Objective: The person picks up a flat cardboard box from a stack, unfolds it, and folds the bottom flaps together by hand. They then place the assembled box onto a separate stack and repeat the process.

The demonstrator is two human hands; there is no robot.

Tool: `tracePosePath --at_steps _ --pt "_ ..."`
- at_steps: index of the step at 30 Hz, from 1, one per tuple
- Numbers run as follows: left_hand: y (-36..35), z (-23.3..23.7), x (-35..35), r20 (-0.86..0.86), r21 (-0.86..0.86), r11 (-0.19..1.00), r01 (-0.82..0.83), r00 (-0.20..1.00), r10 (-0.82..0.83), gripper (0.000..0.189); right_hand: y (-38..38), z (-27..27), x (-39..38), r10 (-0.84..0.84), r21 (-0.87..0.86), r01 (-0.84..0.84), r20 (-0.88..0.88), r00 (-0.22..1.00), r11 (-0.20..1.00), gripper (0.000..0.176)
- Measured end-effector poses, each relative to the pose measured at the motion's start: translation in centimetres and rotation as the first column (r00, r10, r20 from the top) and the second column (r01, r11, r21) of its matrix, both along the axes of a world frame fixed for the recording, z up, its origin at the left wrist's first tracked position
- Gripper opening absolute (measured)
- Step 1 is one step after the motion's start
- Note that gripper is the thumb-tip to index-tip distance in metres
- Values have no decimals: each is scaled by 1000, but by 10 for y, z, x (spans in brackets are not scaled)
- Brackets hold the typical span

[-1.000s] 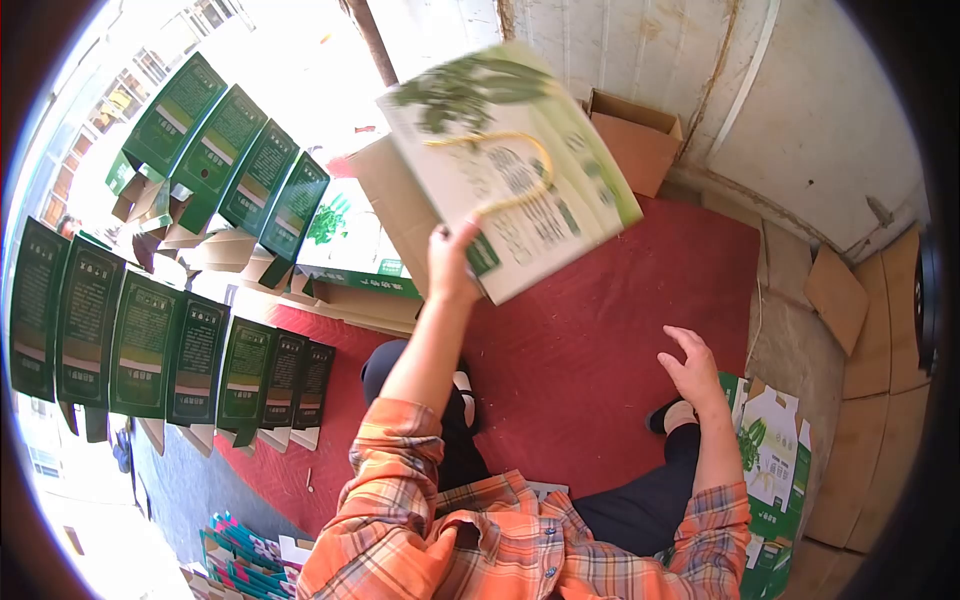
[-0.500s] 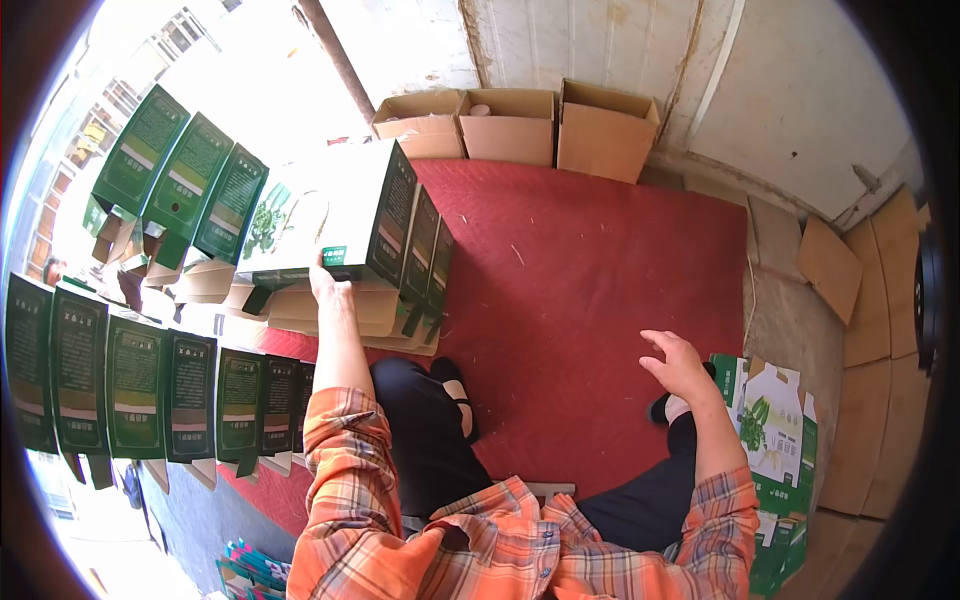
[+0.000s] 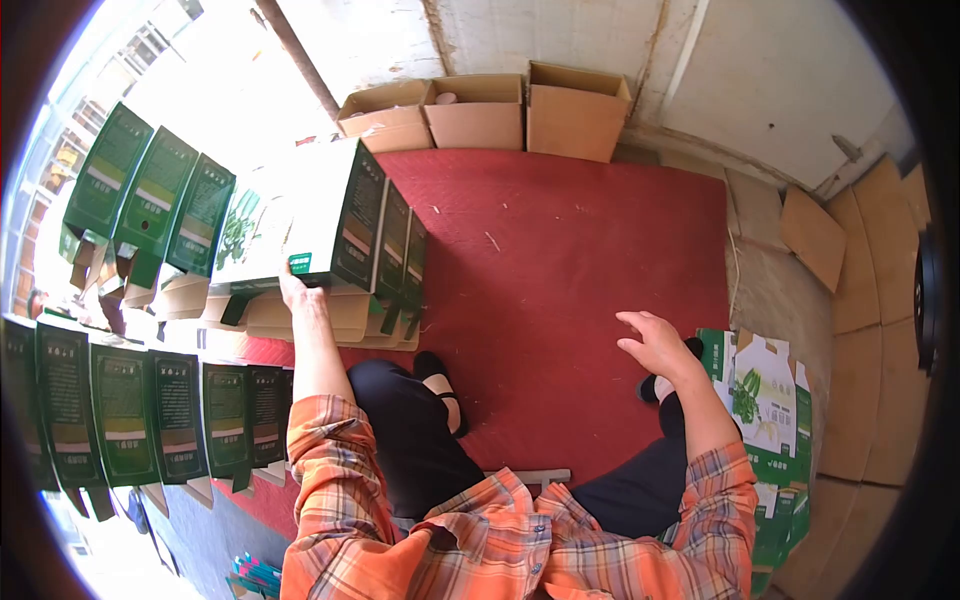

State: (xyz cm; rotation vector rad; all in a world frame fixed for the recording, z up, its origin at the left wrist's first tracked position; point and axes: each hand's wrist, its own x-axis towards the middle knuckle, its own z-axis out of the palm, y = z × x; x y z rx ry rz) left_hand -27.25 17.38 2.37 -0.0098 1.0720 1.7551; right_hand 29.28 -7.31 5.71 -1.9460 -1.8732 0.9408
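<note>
At the near edge of a white-and-green printed carton (image 3: pixel 310 215), my left hand (image 3: pixel 304 296) grips the lower border, thumb against the printed face and the other fingers partly hidden. That carton lies on top of a stack at the left, with tan flaps sticking out below. My right hand (image 3: pixel 655 345) is held over the red mat with fingers apart and nothing in it. Nearest to it are flattened green-and-white cartons (image 3: pixel 765 400) lying on the right.
Rows of open green cartons (image 3: pixel 125 425) stand along the left. Several brown cardboard boxes (image 3: pixel 575 115) line the back wall, two of them smaller. A red mat (image 3: pixel 560 250) covers the floor, and brown cardboard sheets (image 3: pixel 855 400) lean at the right.
The whole view has shifted, so cartons and boxes appear farther left. My left hand stays on the carton's near edge, and my right hand remains open over the mat.
</note>
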Motion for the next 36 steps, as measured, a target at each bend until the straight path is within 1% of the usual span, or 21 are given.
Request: tracePosePath --at_steps 6,10,14,16,17,19,20,21,22,23,25,26,27,28,30,31,32,33,34,35,36 --pt "2 -10 -9 -75 -16 999 -36 997 35 33 1 4 -1 -2 -48 2 1 1000 999 47" --pt "-4 -7 -13 -60 -35 999 29 998 -31 33 -2 -2 7 23 -8 -22 48 999 1000 47" --pt "13 -34 -52 -41 16 992 128 991 -127 36 -1 -15 9 72 58 -75 64 995 995 47" --pt "6 -14 -37 26 -29 986 165 986 -164 39 -1 -15 10 57 48 -61 84 995 997 47" --pt "17 -34 -64 11 -50 977 209 978 -208 39 -2 -14 10 56 43 -61 92 994 997 46" --pt "21 -38 -75 -47 -222 970 98 993 -111 48 -2 2 8 41 -58 -36 86 995 998 48" --pt "15 -39 -74 -415 -396 918 24 887 -202 52 -3 4 10 10 -61 -4 95 995 998 48" --pt "12 -35 -69 -700 -503 856 -119 637 -323 56 -3 6 12 13 -52 -9 88 996 999 48" --pt "-20 27 9 -625 -491 814 -311 776 -81 58 -5 9 18 24 -41 -20 79 997 999 47" --pt "-57 100 99 -556 -457 721 -521 800 225 61 -6 13 27 8 -39 -5 82 997 999 47" --pt "-40 72 14 -563 -353 802 -483 794 230 51 -9 23 51 -57 89 53 46 997 995 47" --pt "-23 50 -25 -496 -80 945 -318 835 239 42 -14 32 66 -146 144 155 -67 987 977 47" --pt "-41 71 12 -561 53 983 -173 809 173 37 -19 39 82 -265 135 282 -130 955 950 49" --pt "-55 92 48 -636 99 993 -61 764 110 39 -26 44 100 -392 90 418 -218 894 904 49" --pt "-83 115 127 -735 179 936 303 674 -78 40 -46 38 139 -552 109 587 -238 799 802 47" --pt "-81 100 143 -801 163 883 440 581 -142 40 -60 29 160 -614 109 655 -263 744 748 46" --pt "-105 110 183 -973 -88 800 594 120 -196 36 -78 10 185 -674 148 690 -150 723 708 46" --pt "-124 114 225 -964 -101 720 686 110 -240 32 -101 -6 202 -721 222 706 -23 693 672 44" --pt "-132 102 243 -942 -223 620 752 -2 -337 33 -125 -28 223 -733 205 704 206 648 680 43" --pt "-143 89 258 -898 -334 534 777 -90 -431 33 -151 -47 234 -753 181 741 311 580 646 44" --pt "-147 69 267 -880 -411 481 774 -200 -431 34 -177 -64 239 -757 162 778 414 505 607 44"
